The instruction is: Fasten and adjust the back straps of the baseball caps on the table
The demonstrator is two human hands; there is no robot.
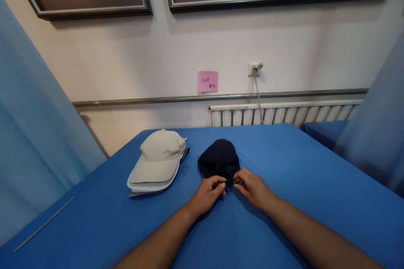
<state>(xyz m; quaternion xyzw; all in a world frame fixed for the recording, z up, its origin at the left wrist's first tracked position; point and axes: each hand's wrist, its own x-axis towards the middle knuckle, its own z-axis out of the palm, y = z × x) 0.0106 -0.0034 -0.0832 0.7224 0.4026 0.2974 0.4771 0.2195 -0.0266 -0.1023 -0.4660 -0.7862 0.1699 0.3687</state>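
A dark navy cap (219,159) lies on the blue tablecloth (284,176) in the middle. My left hand (206,194) and my right hand (252,187) meet at the cap's near edge, both with fingers pinched on its back part. Which piece of the cap they grip is too small to make out. To the left lies a stack of beige caps (158,162), brims toward me, apart from both hands.
A thin stick (44,223) lies on the cloth at the far left. Blue curtains hang at both sides. Behind the table are a white radiator (284,113), a wall socket with cable (255,69) and a pink note (207,81).
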